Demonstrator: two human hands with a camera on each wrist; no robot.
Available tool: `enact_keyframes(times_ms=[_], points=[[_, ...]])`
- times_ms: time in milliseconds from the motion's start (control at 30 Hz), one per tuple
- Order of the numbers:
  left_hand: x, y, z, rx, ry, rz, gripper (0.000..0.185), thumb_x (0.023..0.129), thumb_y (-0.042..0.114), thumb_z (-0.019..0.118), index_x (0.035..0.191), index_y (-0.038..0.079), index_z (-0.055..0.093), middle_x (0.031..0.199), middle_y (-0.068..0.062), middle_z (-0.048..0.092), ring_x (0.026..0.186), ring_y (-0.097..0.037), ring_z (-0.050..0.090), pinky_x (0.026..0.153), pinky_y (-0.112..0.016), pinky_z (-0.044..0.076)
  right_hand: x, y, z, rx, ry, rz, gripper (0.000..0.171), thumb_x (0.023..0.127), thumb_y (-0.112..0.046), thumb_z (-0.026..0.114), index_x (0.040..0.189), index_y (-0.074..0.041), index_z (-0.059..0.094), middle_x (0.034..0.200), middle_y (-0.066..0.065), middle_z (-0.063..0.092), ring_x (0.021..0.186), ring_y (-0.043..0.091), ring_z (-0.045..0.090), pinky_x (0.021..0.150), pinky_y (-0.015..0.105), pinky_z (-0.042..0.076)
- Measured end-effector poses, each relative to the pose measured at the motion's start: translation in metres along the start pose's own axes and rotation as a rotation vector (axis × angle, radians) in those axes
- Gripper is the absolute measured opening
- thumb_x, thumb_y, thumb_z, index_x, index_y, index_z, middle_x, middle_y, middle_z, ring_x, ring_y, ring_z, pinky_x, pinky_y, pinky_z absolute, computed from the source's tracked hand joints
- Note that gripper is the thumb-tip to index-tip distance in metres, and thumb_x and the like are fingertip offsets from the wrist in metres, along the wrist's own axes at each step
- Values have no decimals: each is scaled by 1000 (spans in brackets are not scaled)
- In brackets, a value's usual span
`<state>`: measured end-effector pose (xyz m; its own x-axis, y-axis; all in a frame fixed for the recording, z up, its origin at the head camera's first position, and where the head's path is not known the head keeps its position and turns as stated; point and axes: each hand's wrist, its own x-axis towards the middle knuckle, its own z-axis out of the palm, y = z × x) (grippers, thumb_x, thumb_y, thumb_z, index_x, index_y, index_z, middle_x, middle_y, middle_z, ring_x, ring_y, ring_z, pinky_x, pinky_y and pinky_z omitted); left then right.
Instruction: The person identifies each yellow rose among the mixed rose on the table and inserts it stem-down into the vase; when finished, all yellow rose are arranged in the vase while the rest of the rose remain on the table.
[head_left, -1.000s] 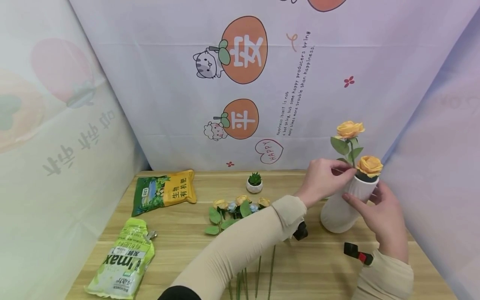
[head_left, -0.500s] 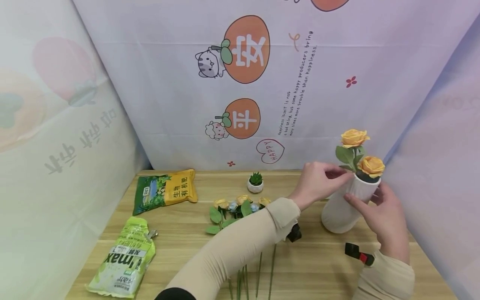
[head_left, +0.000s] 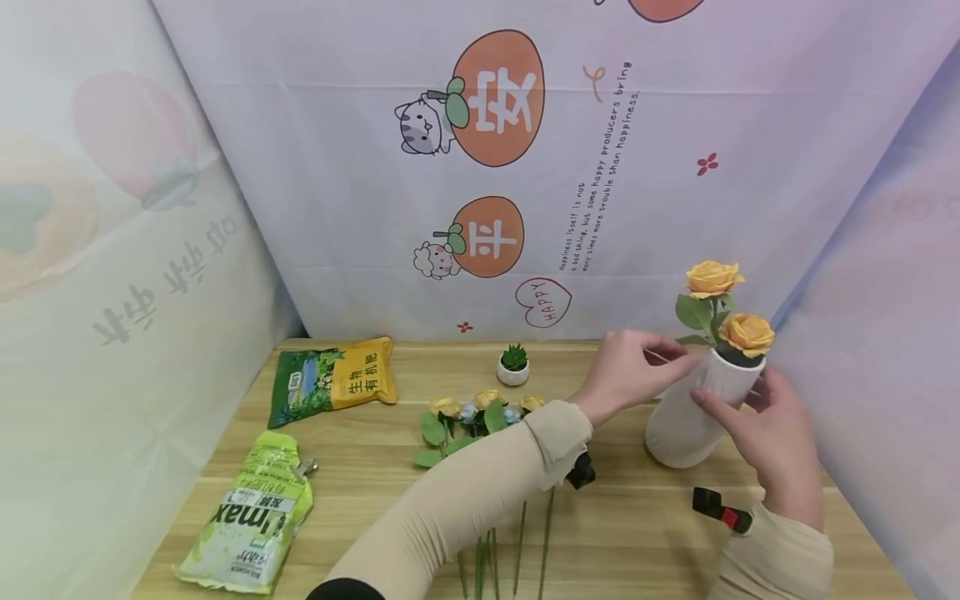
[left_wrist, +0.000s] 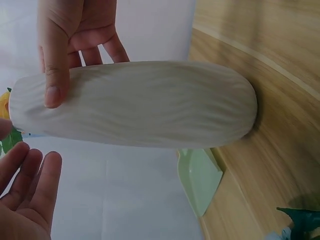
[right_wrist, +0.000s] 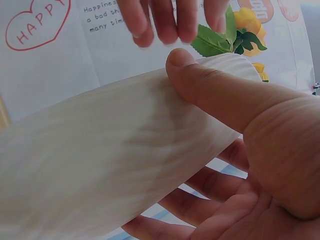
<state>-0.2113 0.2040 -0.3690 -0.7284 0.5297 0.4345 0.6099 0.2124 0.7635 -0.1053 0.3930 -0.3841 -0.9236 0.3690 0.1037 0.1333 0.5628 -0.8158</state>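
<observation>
Tilted on the wooden table at the right is a white ribbed vase (head_left: 678, 425) with two yellow roses in its mouth. One rose (head_left: 712, 278) stands taller, with green leaves; the other rose (head_left: 748, 333) sits low at the rim. My right hand (head_left: 776, 442) grips the vase's upper part, thumb in front, fingers round the far side. My left hand (head_left: 633, 371) is beside the rim, fingers loosely extended; in the left wrist view its fingertips (left_wrist: 50, 162) hold nothing visible. The stems inside the vase are hidden.
Several yellow and blue artificial flowers (head_left: 487, 400) lie mid-table, partly under my left sleeve. A small potted succulent (head_left: 513, 367) stands behind them. At the left lie a yellow-green bag (head_left: 333, 383) and a clipped lime bag (head_left: 243, 521). A pale green object (left_wrist: 197, 180) is behind the vase.
The taller rose has sunk lower into the vase. My left hand has let go of its stem and drawn back left and slightly down. My right hand keeps holding the vase.
</observation>
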Motion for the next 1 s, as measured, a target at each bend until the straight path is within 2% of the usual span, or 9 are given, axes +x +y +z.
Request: enact_keyframes(times_ms=[133, 267, 533, 767, 1000], points=[[-6, -7, -4, -31, -12, 12, 21, 103, 33, 77, 110, 15, 84, 98, 14, 79, 80, 12, 66, 74, -7, 55, 0, 1, 1, 6, 2, -5, 94, 96, -46, 82, 168, -10, 33, 157, 32, 47, 139, 57, 47, 104, 76, 42], [-14, -15, -10, -69, -30, -7, 23, 103, 35, 76, 114, 15, 83, 101, 15, 78, 84, 10, 67, 76, -9, 56, 0, 1, 1, 15, -2, 4, 94, 96, -46, 83, 168, -9, 34, 158, 32, 45, 140, 59, 46, 105, 78, 41], [-46, -39, -29, -165, -38, -75, 24, 101, 33, 79, 119, 16, 81, 104, 16, 76, 89, 1, 73, 80, -15, 59, 0, 2, 2, 8, -18, 19, 100, 94, -51, 83, 169, -9, 31, 160, 33, 43, 141, 61, 44, 106, 80, 40], [-79, -50, -59, -222, -41, -149, 27, 99, 36, 82, 124, 25, 80, 110, 15, 77, 94, -1, 74, 82, -21, 61, 0, 1, 1, -3, -17, 28, 100, 95, -52, 82, 168, -7, 31, 160, 32, 44, 140, 59, 45, 106, 77, 41], [-115, -63, -97, -266, -9, -218, 38, 96, 23, 86, 132, 24, 76, 121, 8, 76, 100, -7, 76, 81, -28, 65, 2, 1, -2, 10, -28, 48, 102, 94, -54, 82, 170, -10, 29, 163, 31, 41, 143, 57, 43, 108, 77, 39]])
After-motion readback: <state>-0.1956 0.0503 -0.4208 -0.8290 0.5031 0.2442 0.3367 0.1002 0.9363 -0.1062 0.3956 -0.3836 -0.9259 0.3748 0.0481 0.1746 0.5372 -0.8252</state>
